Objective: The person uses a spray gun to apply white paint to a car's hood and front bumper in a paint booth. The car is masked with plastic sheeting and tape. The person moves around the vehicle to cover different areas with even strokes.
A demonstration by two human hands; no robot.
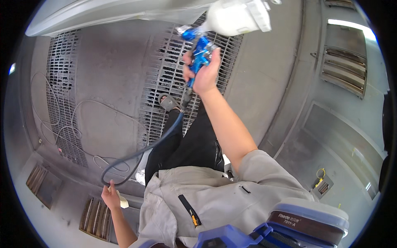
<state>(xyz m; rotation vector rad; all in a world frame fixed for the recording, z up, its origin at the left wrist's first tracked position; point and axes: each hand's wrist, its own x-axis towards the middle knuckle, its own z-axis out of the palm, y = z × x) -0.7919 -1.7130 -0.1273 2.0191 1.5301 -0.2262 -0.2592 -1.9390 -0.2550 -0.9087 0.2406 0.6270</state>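
My right hand (pixel 204 72) grips a blue spray gun (pixel 197 51), raised over the floor grating and topped by a white cup (pixel 235 17). A dark air hose (pixel 163 134) runs from its handle in a loop down to my left hand (pixel 111 195) at lower left. My left hand is closed on the hose, with a cream-coloured pad or cloth (pixel 123 201) beside its fingers, partly hidden. Along the top, close to the gun's cup, stretches a pale, draped panel or workpiece (pixel 115 10).
Metal floor gratings (pixel 62 95) carry thinner coiled hoses (pixel 95 101) at left. My legs and a sandal (pixel 167 101) stand on the middle grating. Walls with slatted vents (pixel 343 70) bound both sides. A respirator (pixel 306 219) hangs at my chest, lower right.
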